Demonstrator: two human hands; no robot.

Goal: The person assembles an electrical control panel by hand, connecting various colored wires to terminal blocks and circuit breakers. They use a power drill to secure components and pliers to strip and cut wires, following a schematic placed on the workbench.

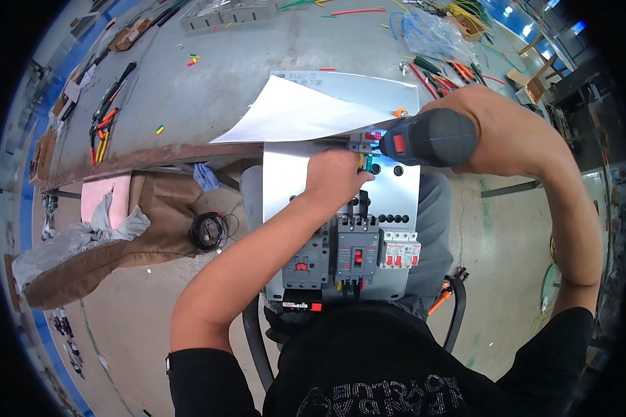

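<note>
A pale metal mounting plate (275, 208) rests across my lap, its far end against the table edge. My right hand (511, 132) is wrapped round a dark cordless screwdriver (442, 137) with a red switch. Its nose points left at a small lit terminal block (359, 146) with red parts. Just below that, my left hand (332, 177) is closed at yellow and green wire ends (367, 164), and its fingertips are partly hidden. Nearer me on the plate sit a grey moulded-case circuit breaker (357, 251), a grey contactor (305, 264) and white miniature breakers (400, 250).
A white paper sheet (299, 115) curls over the plate's far end. Pliers and screwdrivers lie on the grey table at left (106, 115) and right (438, 76). A clear plastic bag (435, 35) is at the back. Black cable (209, 231) lies coiled on the floor.
</note>
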